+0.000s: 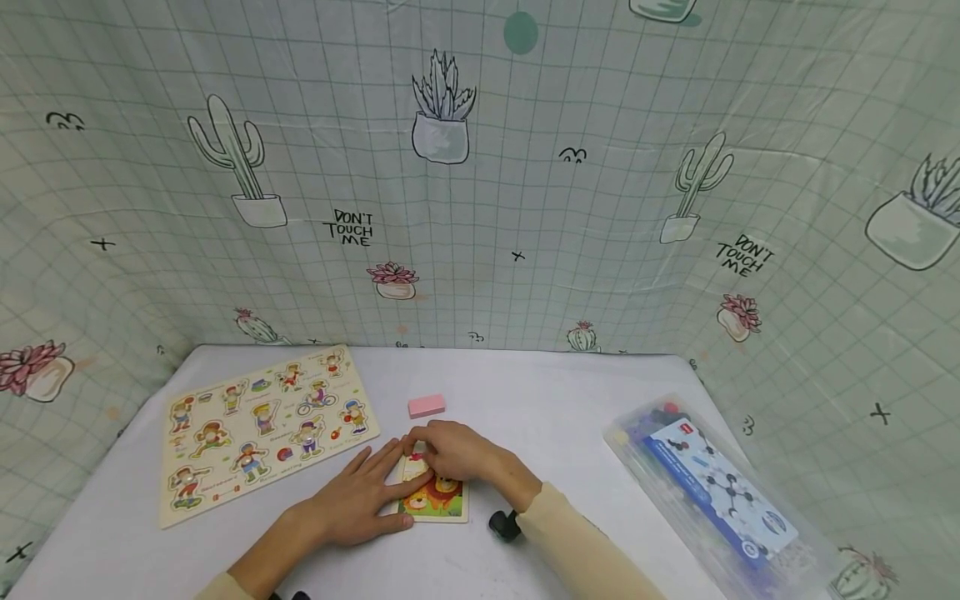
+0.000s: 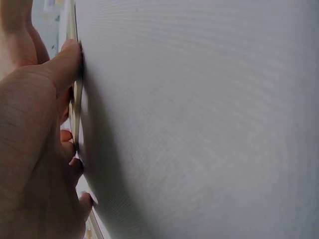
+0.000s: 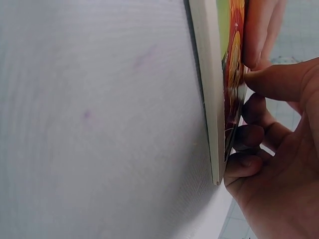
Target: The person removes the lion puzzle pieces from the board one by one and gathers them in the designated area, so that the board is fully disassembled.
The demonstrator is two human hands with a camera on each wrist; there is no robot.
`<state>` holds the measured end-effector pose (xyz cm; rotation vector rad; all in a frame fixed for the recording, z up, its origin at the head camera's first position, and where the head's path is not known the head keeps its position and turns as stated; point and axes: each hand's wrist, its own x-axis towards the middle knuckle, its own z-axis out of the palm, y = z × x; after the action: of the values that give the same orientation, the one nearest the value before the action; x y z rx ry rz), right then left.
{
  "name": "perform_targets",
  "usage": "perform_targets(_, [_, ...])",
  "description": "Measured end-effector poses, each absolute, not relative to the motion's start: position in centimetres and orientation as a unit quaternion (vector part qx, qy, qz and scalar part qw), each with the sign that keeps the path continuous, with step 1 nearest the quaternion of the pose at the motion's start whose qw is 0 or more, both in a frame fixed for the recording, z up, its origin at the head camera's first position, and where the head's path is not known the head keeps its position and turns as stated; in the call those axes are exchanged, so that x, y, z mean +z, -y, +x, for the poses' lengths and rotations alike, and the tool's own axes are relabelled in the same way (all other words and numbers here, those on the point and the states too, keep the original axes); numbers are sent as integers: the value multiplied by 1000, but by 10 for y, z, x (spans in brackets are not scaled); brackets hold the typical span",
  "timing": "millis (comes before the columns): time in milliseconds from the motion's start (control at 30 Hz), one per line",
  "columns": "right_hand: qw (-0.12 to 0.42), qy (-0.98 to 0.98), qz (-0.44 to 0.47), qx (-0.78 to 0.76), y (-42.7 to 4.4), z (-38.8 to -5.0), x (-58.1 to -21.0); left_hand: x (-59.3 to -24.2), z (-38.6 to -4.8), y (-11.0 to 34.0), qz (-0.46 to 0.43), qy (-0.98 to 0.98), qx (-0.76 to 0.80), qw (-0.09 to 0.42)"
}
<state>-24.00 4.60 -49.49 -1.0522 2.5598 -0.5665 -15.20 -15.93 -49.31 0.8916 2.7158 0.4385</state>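
R sleeve [image 1: 581, 542] long, pale yellow; L sleeve [image 1: 227, 589] same col.; blk rounded cam [image 1: 506, 526] nr R wrist.

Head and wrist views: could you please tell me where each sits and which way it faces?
Head: on the head, facing forward and down at the table; left hand, right hand, forearms show.
Left wrist: on that wrist, facing left hand and table.
Right wrist: likewise, facing right hand and lion board.
Head and right wrist share the lion board.

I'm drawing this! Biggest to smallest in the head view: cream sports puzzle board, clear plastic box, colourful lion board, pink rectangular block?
Cream sports puzzle board and clear plastic box: too alike to rank; the box is cut off
Colourful lion board, partly covered
Pink rectangular block
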Motion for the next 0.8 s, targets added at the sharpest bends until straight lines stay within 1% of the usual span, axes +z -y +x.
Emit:
perform_targets(467, [160,-895,-365,-203,-46,-239,-491,-493,-152,160,301,-931,156,135])
perform_targets(800, [167,-896,-349,-218,-46,-236,-485,-495,-153,159,301,-932,155,132])
